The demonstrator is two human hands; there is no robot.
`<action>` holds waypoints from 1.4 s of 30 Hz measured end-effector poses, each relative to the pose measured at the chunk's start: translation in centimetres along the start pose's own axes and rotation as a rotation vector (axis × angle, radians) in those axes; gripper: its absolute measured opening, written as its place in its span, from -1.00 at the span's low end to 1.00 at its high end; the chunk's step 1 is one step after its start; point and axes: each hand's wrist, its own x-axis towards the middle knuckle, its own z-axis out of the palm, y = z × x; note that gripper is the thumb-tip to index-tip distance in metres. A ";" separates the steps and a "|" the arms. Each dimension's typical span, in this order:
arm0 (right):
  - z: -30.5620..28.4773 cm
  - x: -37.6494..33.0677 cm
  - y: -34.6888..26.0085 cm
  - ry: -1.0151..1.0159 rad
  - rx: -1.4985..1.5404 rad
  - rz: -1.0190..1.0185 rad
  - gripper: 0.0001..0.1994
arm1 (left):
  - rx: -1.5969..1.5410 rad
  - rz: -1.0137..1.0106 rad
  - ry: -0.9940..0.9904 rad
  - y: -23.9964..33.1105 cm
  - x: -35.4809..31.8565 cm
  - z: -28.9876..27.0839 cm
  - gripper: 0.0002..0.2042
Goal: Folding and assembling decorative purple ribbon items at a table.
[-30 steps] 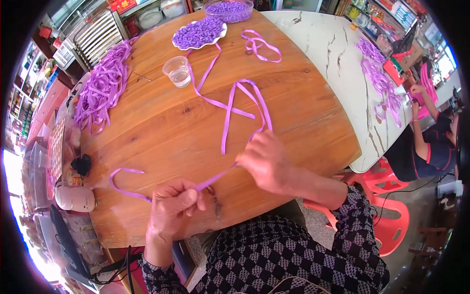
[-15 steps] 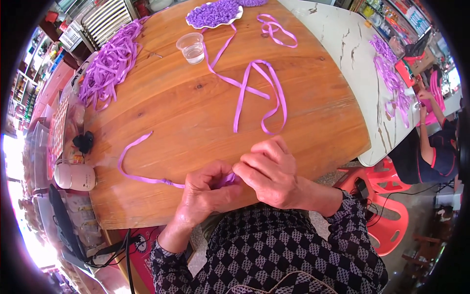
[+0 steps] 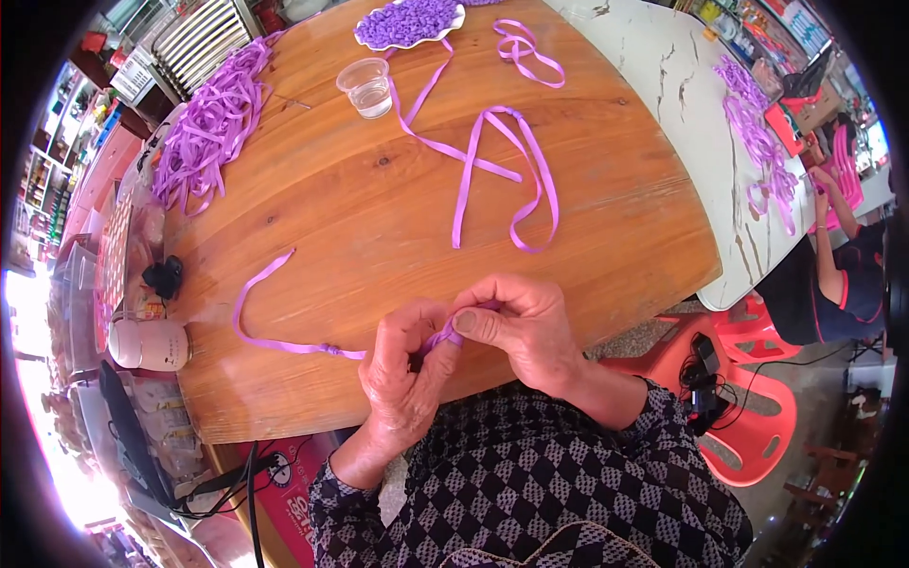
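Observation:
Both of my hands meet at the table's near edge over one purple ribbon (image 3: 284,346). My left hand (image 3: 402,364) is closed, pinching a gathered part of it between thumb and fingers. Thumb and forefinger of my right hand (image 3: 521,331) pinch the same ribbon just beside, with a bit of it showing above the fingertips. From my left hand the ribbon's tail runs left across the wood, has a small knot, then curves away to a loose end. Whether the part between my fingers is knotted or folded is hard to see.
Loose purple ribbons lie on the wooden table (image 3: 312,208). Farther off stand a clear plastic cup (image 3: 367,90) and a white plate (image 3: 458,21) of purple knotted pieces. A ribbon heap (image 3: 213,118) lies far left. A co-worker sits right, near red plastic stools (image 3: 757,417).
My right hand has turned, bringing its thumb into view and down onto the ribbon. My left hand has shifted slightly right and stands more upright.

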 end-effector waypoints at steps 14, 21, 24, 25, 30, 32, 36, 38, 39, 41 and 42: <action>-0.5 -1.1 0.5 -0.070 0.095 0.135 -0.74 | -0.324 -0.545 -0.238 1.1 1.1 -1.6 -0.94; -0.4 -1.1 -0.3 -0.162 -0.307 -0.034 -0.69 | -0.622 -0.741 -0.358 -0.2 2.1 -2.7 -0.94; -0.4 -1.0 -0.1 -0.165 -0.452 -0.068 -0.66 | -0.494 -0.612 -0.150 -0.1 1.3 -1.6 -0.93; -0.3 -1.0 0.1 -0.145 -0.452 -0.063 -0.65 | -0.406 -0.508 -0.086 0.0 1.1 -1.2 -0.94; -0.3 -0.8 0.3 -0.082 -0.394 -0.030 -0.67 | -0.387 -0.472 -0.046 -0.7 1.0 -1.7 -0.94; -0.4 -0.8 0.5 -0.069 -0.418 -0.024 -0.67 | -0.242 -0.479 -0.252 -0.6 1.0 -2.4 -0.94; -0.6 -0.7 0.7 -0.094 -0.435 -0.025 -0.68 | -0.282 -0.664 -0.502 -0.6 2.4 -4.3 -0.94; -0.6 -0.7 0.7 -0.100 -0.450 -0.055 -0.68 | -0.381 -0.639 -0.628 -0.5 2.4 -4.4 -0.94; -0.6 -0.6 0.6 -0.087 -0.419 -0.050 -0.70 | -0.381 -0.642 -0.628 -0.6 2.4 -4.3 -0.94; -0.7 -0.4 0.5 -0.081 -0.386 -0.046 -0.72 | -0.595 -0.656 -0.509 -0.6 2.1 -3.8 -0.92; -0.9 -0.3 0.6 -0.048 -0.399 -0.046 -0.75 | -0.595 -0.657 -0.506 -0.7 1.9 -3.6 -0.92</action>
